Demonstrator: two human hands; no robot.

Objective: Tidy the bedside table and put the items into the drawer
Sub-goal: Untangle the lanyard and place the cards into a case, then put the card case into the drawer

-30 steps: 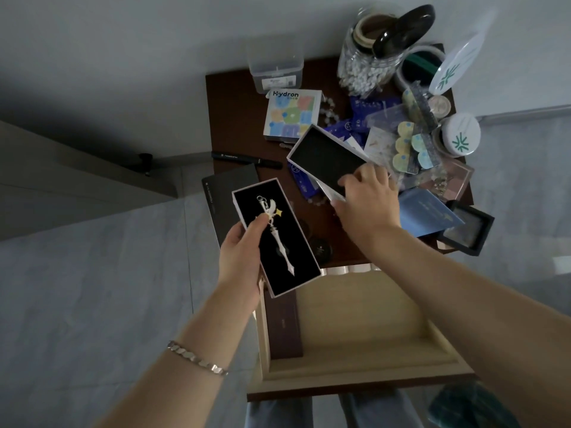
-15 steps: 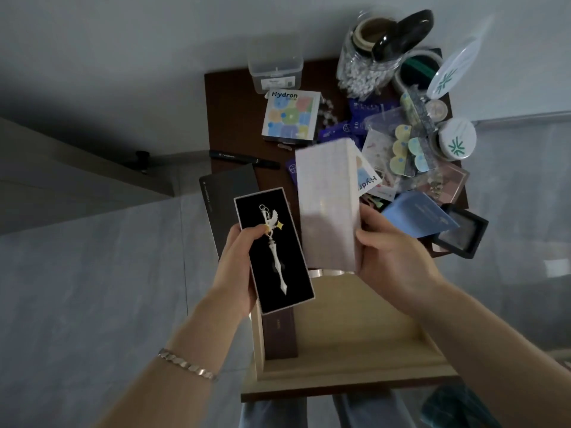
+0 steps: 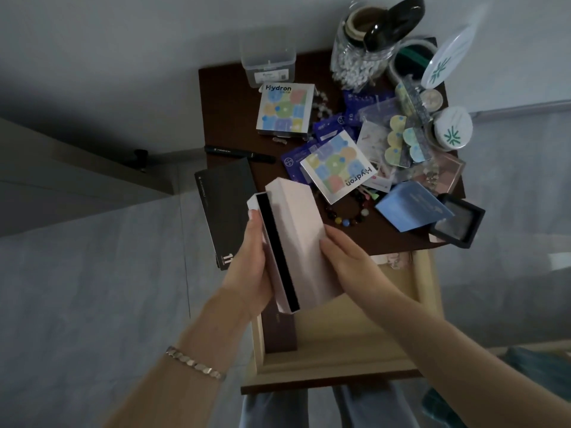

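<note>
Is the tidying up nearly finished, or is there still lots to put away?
Only just begun. The drawer is open and one dark box already lies inside. The left hand and right hand are closing a pink box over it. Most things remain on the table: two Hydron boxes, a jar, a bead bracelet, a pen.

Two Hydron boxes [image 3: 285,111] [image 3: 338,167], one pen [image 3: 239,153], one jar [image 3: 360,61]

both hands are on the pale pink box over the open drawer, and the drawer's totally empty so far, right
Not quite. The head view shows both the left hand and right hand on the pale pink box over the open drawer, but the drawer is not empty: a dark brown box lies along its left side.
</note>
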